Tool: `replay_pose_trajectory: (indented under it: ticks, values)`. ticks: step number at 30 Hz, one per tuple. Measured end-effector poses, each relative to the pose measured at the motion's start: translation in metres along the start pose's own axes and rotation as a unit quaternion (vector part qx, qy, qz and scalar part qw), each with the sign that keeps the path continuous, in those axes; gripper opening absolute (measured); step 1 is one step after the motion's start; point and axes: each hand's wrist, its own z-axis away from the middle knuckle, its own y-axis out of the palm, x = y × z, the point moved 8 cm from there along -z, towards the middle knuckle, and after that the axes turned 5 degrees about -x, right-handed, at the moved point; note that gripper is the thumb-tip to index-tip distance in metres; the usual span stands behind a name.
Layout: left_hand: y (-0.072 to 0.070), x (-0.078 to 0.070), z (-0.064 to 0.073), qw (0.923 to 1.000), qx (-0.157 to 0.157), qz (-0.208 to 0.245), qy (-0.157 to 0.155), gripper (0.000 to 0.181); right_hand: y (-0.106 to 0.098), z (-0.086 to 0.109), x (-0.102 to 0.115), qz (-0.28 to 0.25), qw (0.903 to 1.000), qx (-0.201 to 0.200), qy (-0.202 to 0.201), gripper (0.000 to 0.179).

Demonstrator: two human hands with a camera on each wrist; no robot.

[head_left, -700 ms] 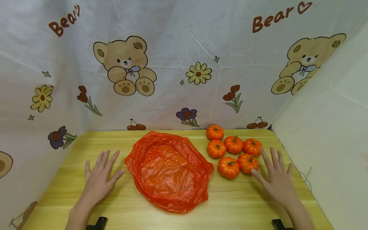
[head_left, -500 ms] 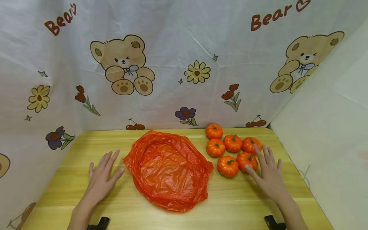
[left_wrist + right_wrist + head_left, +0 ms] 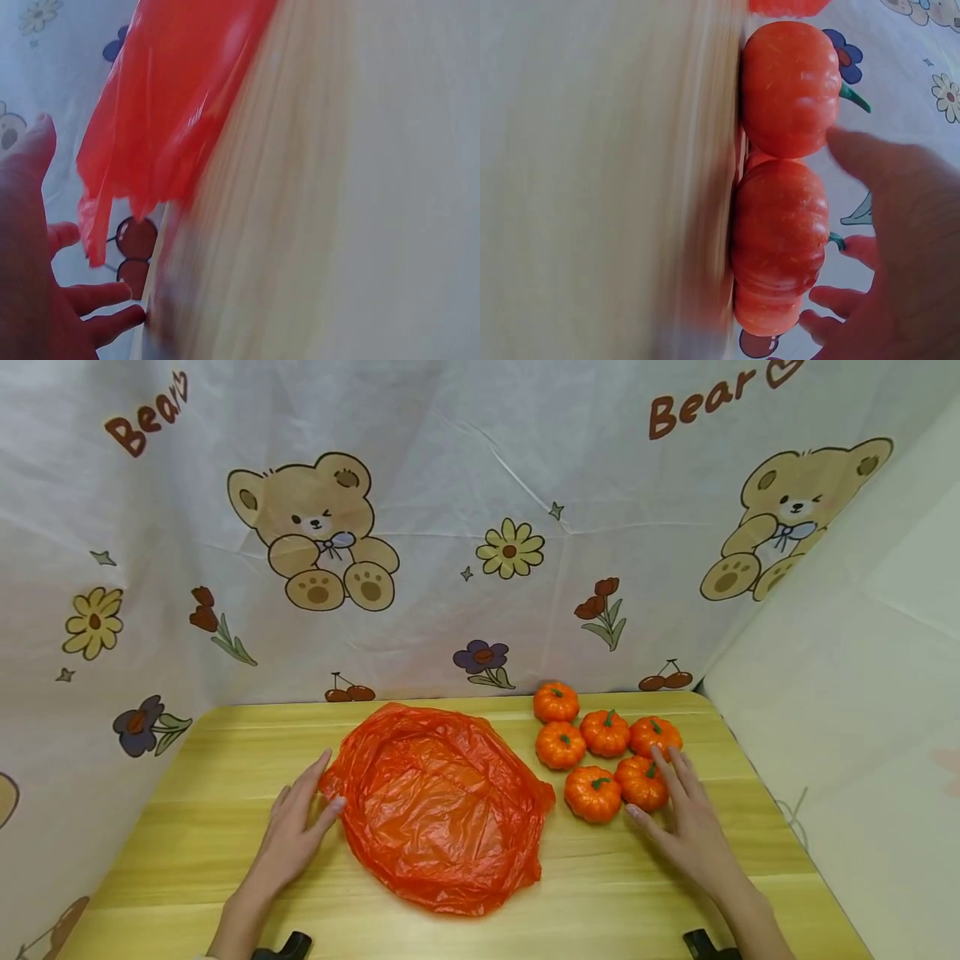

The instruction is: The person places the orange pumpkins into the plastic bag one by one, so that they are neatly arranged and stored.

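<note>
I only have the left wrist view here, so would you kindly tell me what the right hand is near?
Observer: The right hand is by the pumpkins; whether it touches one, I cannot tell.
Operator: Thank you; how many of them are there, please?
Observer: Six show in the head view.
Operator: And how does the mouth of the red bag lie, if you can see it?
Observer: It is spread wide open, facing up.
</note>
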Motion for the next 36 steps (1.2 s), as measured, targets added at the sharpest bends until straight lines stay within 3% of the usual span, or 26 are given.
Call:
replay_pose_trajectory:
  ticks: [12, 21, 27, 32, 36]
  values:
    - [0.033, -0.015, -0.006, 0.9988, -0.028, 0.04, 0.0, 0.08, 0.003, 0.003, 0.0, -0.031, 0.9994, -0.008, 0.012, 0.093]
    - [0.038, -0.025, -0.006, 0.9977, -0.048, 0.018, 0.044, 0.078, 0.0, 0.003, 0.001, -0.032, 0.9983, -0.049, -0.005, 0.096]
    - [0.038, -0.02, 0.003, 0.9984, -0.046, 0.007, 0.033, 0.078, 0.004, 0.005, 0.001, -0.039, 0.9977, -0.054, -0.012, 0.09]
    - [0.039, -0.019, -0.005, 0.9984, -0.042, 0.001, 0.037, 0.078, 0.004, 0.001, -0.001, -0.055, 0.9972, -0.051, -0.005, 0.085]
    - [0.041, -0.016, -0.009, 0.9985, -0.029, 0.033, 0.033, 0.078, 0.003, 0.001, -0.002, -0.056, 0.9969, -0.055, 0.003, 0.086]
